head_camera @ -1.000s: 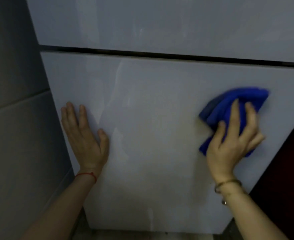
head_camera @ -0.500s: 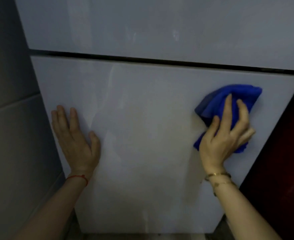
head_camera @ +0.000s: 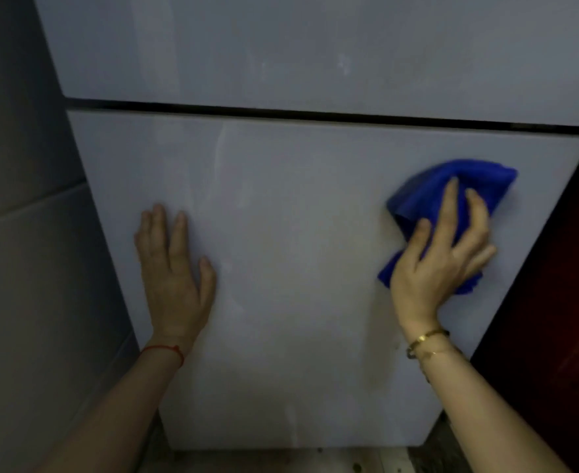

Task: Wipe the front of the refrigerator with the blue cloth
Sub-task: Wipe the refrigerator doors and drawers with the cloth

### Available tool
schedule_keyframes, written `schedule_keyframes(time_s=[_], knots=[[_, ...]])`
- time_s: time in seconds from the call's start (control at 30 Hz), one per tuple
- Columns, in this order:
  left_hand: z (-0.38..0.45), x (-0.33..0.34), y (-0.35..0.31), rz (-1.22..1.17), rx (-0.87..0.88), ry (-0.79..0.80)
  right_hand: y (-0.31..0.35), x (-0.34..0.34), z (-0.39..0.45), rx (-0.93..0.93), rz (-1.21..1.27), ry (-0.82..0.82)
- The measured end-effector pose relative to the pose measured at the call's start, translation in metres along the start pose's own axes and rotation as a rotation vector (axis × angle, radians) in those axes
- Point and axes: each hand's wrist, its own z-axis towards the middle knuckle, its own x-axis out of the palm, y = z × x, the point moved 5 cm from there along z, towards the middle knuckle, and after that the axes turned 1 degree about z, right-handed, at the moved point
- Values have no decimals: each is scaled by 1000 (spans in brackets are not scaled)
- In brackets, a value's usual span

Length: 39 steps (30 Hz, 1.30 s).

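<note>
The pale grey refrigerator front [head_camera: 298,268] fills the view, with a dark horizontal gap between its upper and lower doors. My right hand [head_camera: 441,257] presses a bunched blue cloth [head_camera: 428,189] against the right side of the lower door, near its right edge. My left hand [head_camera: 173,268] lies flat on the lower door's left part, fingers spread and pointing up, holding nothing. A red string is on my left wrist and gold bracelets are on my right wrist.
A grey tiled wall [head_camera: 25,268] stands close on the left of the refrigerator. A dark reddish surface [head_camera: 561,319] borders it on the right. Speckled floor [head_camera: 349,462] shows below the lower door.
The view has shifted, so the refrigerator and both hands now sit further right in the frame. My right hand stays on the cloth near the door's right edge; the left stays flat.
</note>
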Motion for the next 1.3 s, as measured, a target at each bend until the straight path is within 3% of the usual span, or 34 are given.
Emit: schedule_keyframes(time_s=[0.17, 0.23, 0.33, 0.4, 0.47, 0.57, 0.63, 0.73, 0.8, 0.87, 0.93, 1.03, 1.1, 1.17, 1.3], knots=[[6, 14, -32, -20, 136, 10, -1, 4, -106, -428, -63, 302], [8, 18, -37, -14, 167, -5, -26, -3, -118, -300, -81, 318], [11, 20, -37, 6, 169, -20, -57, -13, -61, 116, -34, 105], [10, 19, -38, 8, 166, -23, -55, -11, -26, 231, -33, -39], [9, 19, -39, -1, 169, -19, -32, -2, -34, 93, -44, -10], [7, 19, -37, -12, 170, -15, -14, 8, -125, -281, -68, 226], [5, 19, -36, -10, 176, -17, -36, 3, -171, -349, -114, 335], [5, 20, -36, -5, 170, -29, -70, -5, -146, -93, -87, 271], [6, 21, -37, -1, 170, -32, -83, -10, -98, 193, -34, 72], [6, 21, -38, -2, 171, -29, -75, -7, -79, 302, -51, -73], [5, 19, -39, -9, 170, -29, -51, -2, -105, 72, -87, 18], [4, 19, -38, -16, 169, -26, -33, 3, -195, -469, -152, 305], [5, 19, -39, -21, 173, -27, -43, 4, -202, -657, -155, 372], [8, 19, -40, -5, 183, -37, -42, 0, -165, -654, -118, 335], [9, 18, -42, 10, 181, -31, -11, 2, -70, -346, 55, 118]])
